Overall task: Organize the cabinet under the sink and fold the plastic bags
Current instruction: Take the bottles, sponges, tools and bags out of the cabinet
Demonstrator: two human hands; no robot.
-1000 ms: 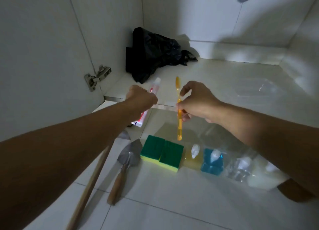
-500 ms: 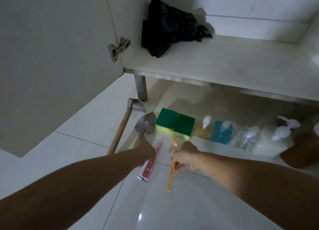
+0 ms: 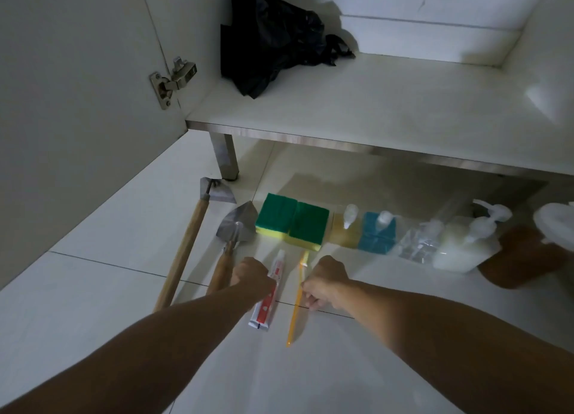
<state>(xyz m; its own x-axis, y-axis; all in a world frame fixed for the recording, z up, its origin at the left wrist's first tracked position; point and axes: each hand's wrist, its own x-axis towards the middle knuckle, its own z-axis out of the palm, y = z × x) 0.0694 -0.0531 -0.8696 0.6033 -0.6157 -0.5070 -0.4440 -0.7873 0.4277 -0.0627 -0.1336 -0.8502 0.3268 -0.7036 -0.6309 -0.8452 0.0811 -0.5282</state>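
A crumpled black plastic bag [image 3: 273, 35] lies at the back left of the white cabinet floor [image 3: 388, 109]. On the tiled floor in front of the cabinet, my left hand [image 3: 251, 275] is closed around a red and white toothpaste tube [image 3: 267, 298]. Beside it, my right hand [image 3: 326, 281] pinches an orange toothbrush [image 3: 296, 305]. Both items lie low against the tiles, pointing toward two green and yellow sponges [image 3: 292, 222].
A row stands under the cabinet edge: yellow pouch [image 3: 344, 230], blue pouch [image 3: 377, 232], clear bag [image 3: 416, 243], white pump bottle [image 3: 462, 249]. A wooden-handled hoe [image 3: 186, 246] and trowel [image 3: 231, 243] lie at left. The cabinet door [image 3: 68, 109] stands open left. A metal leg [image 3: 223, 156] holds the cabinet.
Both hands came down from the cabinet edge to the tiled floor, bringing the toothpaste tube and toothbrush with them. They now rest in front of the sponges.
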